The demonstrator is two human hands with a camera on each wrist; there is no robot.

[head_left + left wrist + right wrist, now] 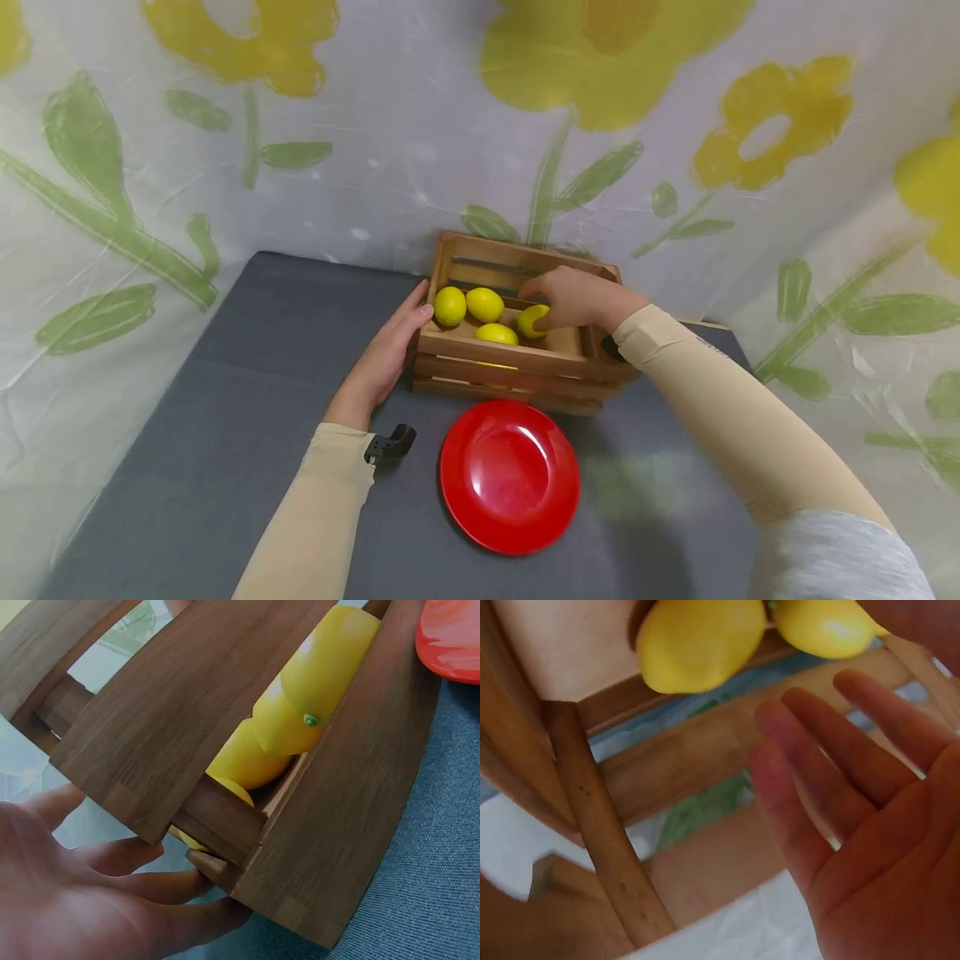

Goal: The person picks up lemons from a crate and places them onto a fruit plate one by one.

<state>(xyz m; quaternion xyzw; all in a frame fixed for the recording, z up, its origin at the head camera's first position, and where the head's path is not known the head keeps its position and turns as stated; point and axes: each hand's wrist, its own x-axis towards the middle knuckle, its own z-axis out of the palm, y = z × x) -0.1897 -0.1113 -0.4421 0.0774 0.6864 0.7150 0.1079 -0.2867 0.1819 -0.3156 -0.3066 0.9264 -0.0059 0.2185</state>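
A wooden slatted crate (517,360) holds several yellow lemons (485,305). My left hand (385,354) rests against the crate's left end, and in the left wrist view its fingers (176,885) touch the ends of the slats. My right hand (577,296) reaches over the crate's far right part, next to the rightmost lemon (532,322), which it partly hides in the head view. From the right wrist, the fingers (840,746) are spread and extended inside the crate, with a lemon (701,645) beyond their tips and nothing gripped.
A shiny red plate (510,479) lies just in front of the crate on the dark grey-blue tabletop (255,417). Behind the table hangs a pale sheet (390,167) with yellow flowers and green leaves. Both wrists carry black camera mounts over beige sleeves (315,500).
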